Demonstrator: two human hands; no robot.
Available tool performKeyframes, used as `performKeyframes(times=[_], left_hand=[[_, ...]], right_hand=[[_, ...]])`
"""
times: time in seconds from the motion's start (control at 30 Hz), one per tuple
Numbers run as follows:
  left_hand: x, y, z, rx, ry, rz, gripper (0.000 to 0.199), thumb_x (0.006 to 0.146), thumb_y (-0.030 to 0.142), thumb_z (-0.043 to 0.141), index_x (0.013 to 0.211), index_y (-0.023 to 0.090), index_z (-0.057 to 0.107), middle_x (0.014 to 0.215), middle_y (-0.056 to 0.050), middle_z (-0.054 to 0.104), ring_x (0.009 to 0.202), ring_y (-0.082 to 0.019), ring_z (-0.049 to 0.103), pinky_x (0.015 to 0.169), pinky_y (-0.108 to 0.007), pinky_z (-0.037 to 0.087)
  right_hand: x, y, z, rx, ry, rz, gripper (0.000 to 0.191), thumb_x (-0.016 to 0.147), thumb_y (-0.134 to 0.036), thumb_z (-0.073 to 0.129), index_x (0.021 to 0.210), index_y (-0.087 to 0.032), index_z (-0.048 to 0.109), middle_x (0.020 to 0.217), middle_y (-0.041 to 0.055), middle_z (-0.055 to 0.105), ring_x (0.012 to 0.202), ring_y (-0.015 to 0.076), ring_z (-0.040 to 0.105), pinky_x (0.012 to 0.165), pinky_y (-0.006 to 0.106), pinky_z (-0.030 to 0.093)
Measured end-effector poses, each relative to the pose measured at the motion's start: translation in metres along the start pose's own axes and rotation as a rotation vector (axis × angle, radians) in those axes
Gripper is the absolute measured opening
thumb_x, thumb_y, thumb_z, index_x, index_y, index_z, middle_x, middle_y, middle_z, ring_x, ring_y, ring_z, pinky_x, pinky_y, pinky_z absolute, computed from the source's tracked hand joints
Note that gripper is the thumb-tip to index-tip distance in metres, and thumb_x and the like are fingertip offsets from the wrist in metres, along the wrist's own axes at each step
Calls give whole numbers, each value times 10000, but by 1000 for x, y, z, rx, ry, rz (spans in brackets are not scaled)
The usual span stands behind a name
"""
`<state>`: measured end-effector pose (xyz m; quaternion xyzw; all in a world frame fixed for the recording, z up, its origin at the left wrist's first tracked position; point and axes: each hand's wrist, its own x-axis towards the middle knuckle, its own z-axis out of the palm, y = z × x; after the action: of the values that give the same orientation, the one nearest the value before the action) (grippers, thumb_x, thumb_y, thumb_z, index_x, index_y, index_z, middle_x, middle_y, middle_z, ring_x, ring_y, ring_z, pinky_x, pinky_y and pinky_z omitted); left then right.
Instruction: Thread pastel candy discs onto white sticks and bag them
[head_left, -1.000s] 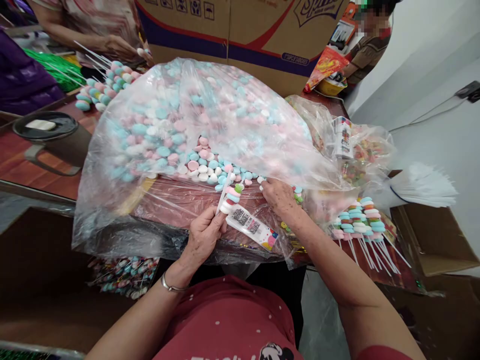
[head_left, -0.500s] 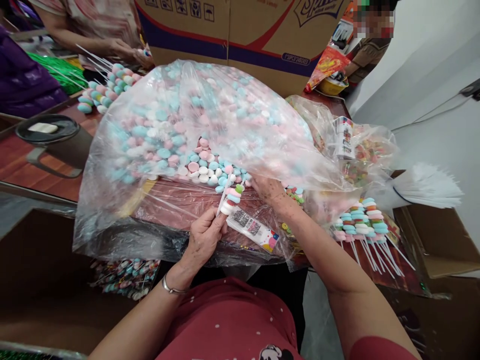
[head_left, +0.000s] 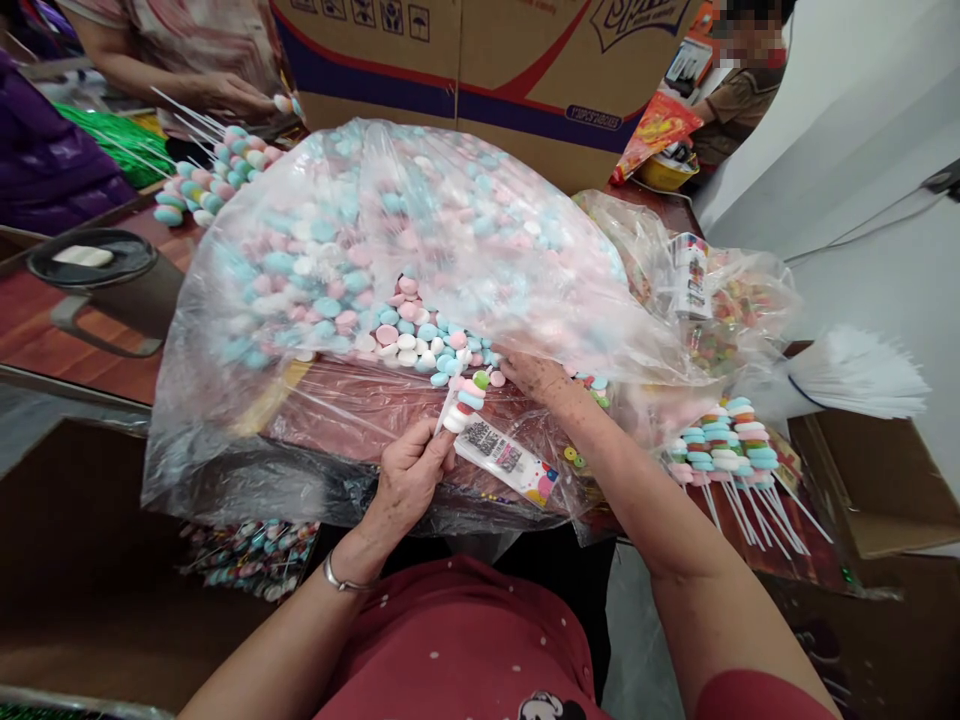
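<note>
My left hand [head_left: 414, 468] is closed around the lower end of a candy skewer, with thin white sticks beside it. On the skewer, white, red, blue and pink candies [head_left: 471, 400] are stacked under a green ring. My right hand [head_left: 534, 378] reaches to the edge of the clear plastic bag, fingers bent together and partly covered by the film. At its fingertips is a pink candy [head_left: 496, 379], close to the skewer's top. Loose pink, blue and white candies [head_left: 426, 345] spill from the bag's mouth. A printed label packet [head_left: 510, 462] lies below the skewer.
Finished skewers [head_left: 726, 440] lie at right, near a bundle of white sticks [head_left: 855, 375]. A lidded mug [head_left: 112, 290] stands left. A large carton [head_left: 457, 80] rises behind the bag. Another person's hand [head_left: 232, 95] works at upper left, by more skewers [head_left: 217, 175].
The pink candy now shows at my right fingertips, beside the skewer. My left hand has barely moved. The other person's hand at upper left has shifted slightly.
</note>
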<state>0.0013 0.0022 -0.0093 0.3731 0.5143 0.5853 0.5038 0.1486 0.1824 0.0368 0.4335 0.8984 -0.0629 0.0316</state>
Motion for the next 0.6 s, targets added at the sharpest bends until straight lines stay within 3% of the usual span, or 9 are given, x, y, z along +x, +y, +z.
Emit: performKeyframes(times=[0.1,0.27,0.47,0.53,0.6], left_hand=[[0,-1,0,5,5,4,372,903,440,606,657,167,542,540,53,449,440,-52,317,421,-208,216],[-1,-1,0,32,2,21,353,907,425,601,670,169,547,542,55,450,447,-55,323,431,-212,225],[1,4,0,124,-24,21,347,913,412,566,662,176,531,558,48,466,469,-69,341,446,-220,237],[3,8,1,179,-43,14,344,905,404,557,647,178,525,556,46,460,478,-75,343,450,-224,236],[4,13,2,228,-59,8,326,891,395,553,646,180,534,548,47,454,486,-83,350,459,-228,241]], right_hand=[[-4,-2,4,12,25,-21,412,959,-198,414,1338,-265,560,1280,81,662,1110,255,631,914,331,482],[-6,-9,10,152,61,49,363,934,-192,430,1234,-209,634,1259,127,662,1152,281,601,916,347,467],[-16,-2,-3,307,75,142,352,891,-285,471,1165,-218,680,1012,62,741,930,246,670,823,342,503],[-26,5,-6,530,100,118,341,873,-321,481,1120,-219,693,991,30,736,892,212,667,790,313,510],[-37,13,-6,908,114,103,306,817,-331,547,1050,-211,704,951,9,722,843,184,654,745,287,505]])
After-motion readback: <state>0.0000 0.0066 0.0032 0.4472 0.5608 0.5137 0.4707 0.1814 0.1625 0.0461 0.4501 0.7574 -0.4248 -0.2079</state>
